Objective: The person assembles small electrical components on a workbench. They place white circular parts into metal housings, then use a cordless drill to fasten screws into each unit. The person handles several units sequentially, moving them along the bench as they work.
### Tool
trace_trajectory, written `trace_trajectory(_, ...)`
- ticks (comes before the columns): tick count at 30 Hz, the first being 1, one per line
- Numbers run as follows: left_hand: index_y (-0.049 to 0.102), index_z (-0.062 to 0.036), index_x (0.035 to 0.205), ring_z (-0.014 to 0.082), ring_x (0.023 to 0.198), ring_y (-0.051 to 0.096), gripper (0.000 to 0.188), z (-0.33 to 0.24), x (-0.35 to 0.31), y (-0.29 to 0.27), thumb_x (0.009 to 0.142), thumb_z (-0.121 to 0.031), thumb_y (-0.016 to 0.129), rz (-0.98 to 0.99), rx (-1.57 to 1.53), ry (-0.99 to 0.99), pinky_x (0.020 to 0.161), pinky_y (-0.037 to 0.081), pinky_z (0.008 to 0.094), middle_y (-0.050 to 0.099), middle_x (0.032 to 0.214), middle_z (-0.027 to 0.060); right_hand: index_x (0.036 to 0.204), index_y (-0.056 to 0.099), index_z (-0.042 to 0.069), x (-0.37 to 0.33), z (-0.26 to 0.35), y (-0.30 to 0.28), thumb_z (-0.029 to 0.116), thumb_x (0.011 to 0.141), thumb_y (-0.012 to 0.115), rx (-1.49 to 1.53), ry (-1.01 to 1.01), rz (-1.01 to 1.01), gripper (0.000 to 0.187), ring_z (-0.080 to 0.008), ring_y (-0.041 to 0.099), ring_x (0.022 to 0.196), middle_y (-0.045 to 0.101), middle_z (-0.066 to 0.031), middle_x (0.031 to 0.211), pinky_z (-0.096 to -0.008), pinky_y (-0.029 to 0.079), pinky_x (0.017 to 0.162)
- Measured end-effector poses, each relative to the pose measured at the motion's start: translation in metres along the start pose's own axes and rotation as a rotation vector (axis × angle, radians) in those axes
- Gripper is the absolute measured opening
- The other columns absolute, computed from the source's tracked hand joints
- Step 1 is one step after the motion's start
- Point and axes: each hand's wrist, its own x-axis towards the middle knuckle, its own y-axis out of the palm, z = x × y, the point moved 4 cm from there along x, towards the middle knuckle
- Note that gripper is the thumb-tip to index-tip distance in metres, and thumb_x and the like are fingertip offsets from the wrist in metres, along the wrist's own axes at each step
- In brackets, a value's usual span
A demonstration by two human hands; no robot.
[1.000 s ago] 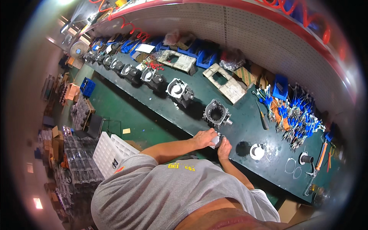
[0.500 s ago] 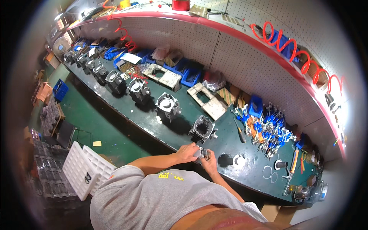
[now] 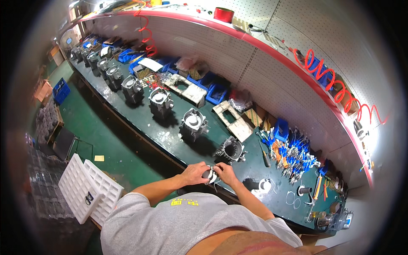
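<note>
My left hand [image 3: 195,173] and my right hand [image 3: 226,172] meet at the bench's front edge. Between their closed fingers is a small round white-and-grey part [image 3: 210,175]; the fingers cover much of it, so its exact kind does not show. Just beyond my right hand stands a dark finned metal housing [image 3: 230,150] with a dark round bore facing up. Left of it, a similar housing [image 3: 194,122] has a white round piece in its top. A white round part [image 3: 264,185] lies on the bench to the right of my hands.
More housings [image 3: 160,102] run in a row along the green bench [image 3: 272,172]. A heap of blue-and-silver wired parts [image 3: 289,155], a screwdriver [image 3: 264,157] and off-white frames [image 3: 233,121] lie behind. White trays [image 3: 80,187] stand at left; a red coiled hose [image 3: 331,80] hangs right.
The held part now shows a white round side, and my right hand has come over its top edge. Both hands are slightly further left, and the view has shifted a little.
</note>
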Motion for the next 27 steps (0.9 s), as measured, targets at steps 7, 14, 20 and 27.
trace_trajectory(7,0.066,-0.009,0.119,0.0368,0.092,0.066,0.053,0.0,0.0,-0.034,0.072,-0.028,0.081,-0.05,-0.003,-0.058,0.077,0.055,0.0451,0.061,0.101,0.0138,0.103,0.069,-0.001,0.029,0.017,0.0,0.009,0.083,0.077,0.056,-0.049,0.131,0.024,-0.0092,0.061,0.073,0.067,-0.0032,0.082,-0.0278,0.051,0.063)
trace_trajectory(14,0.069,-0.009,0.119,0.0281,0.078,0.065,0.051,-0.015,0.012,-0.055,0.073,-0.025,0.082,-0.057,0.059,-0.031,0.07,0.055,0.0389,0.058,0.094,0.0102,0.091,0.066,-0.002,0.036,0.066,-0.03,0.019,0.076,0.075,-0.179,-0.23,0.061,0.026,-0.0309,0.068,0.071,0.069,-0.0193,0.08,-0.0386,0.054,0.066)
trace_trajectory(20,0.068,-0.0068,0.12,0.0235,0.075,0.065,0.053,-0.039,0.035,-0.06,0.072,-0.02,0.086,-0.024,0.074,-0.059,0.068,0.055,0.0343,0.06,0.096,0.0083,0.1,0.068,-0.005,0.025,0.079,-0.055,0.013,0.083,0.074,-0.123,-0.272,-0.005,0.026,-0.0176,0.066,0.071,0.07,-0.0166,0.08,-0.0328,0.054,0.068)
trace_trajectory(27,0.067,-0.001,0.119,0.0184,0.079,0.066,0.05,-0.064,0.077,-0.082,0.073,-0.01,0.085,-0.157,0.033,-0.147,0.069,0.054,0.0296,0.064,0.098,0.0085,0.116,0.068,0.001,0.022,0.034,-0.149,0.018,0.088,0.074,0.159,-0.178,-0.511,0.034,-0.0149,0.066,0.093,0.072,-0.0101,0.102,-0.0314,0.055,0.081)
